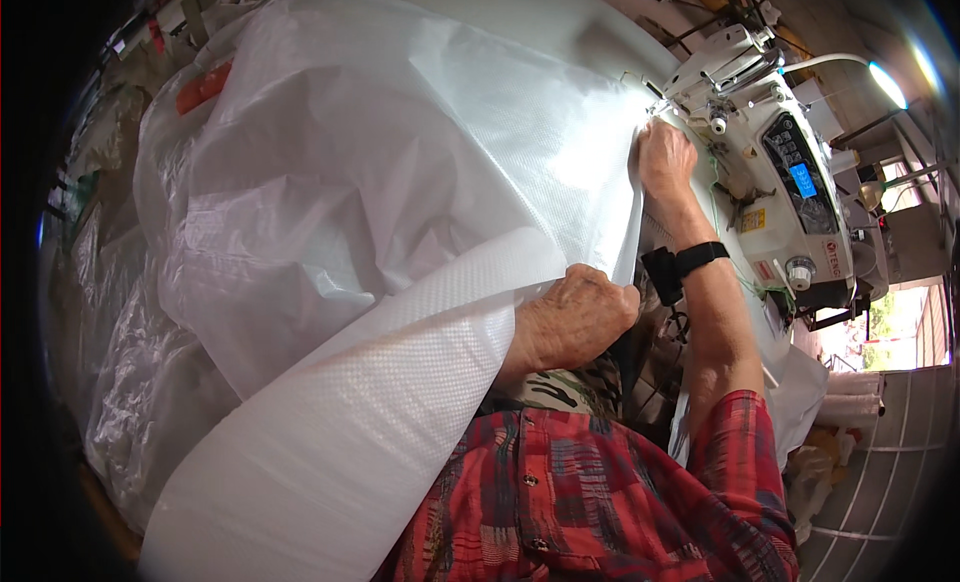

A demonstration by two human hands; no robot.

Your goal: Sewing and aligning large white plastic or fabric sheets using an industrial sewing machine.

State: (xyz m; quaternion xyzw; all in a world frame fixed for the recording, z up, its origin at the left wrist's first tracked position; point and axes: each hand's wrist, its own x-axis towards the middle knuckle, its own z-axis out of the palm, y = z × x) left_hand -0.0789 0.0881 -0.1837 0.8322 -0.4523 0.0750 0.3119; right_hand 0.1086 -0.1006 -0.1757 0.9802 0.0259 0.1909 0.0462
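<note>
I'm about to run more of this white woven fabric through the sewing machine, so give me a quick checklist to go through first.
1. Right hand pressing the white woven fabric flat next to the sewing machine head: ok.
2. Left hand gripping the fabric's folded edge nearer the body: ok.
3. Fabric edge running straight between both hands: ok, it looks taut.
4. Fingers away from the needle: cannot tell, the needle is hidden.
5. Work lamp lit: ok.
6. Bulk of fabric free to feed: cannot tell, it is heaped high on the left.
</note>
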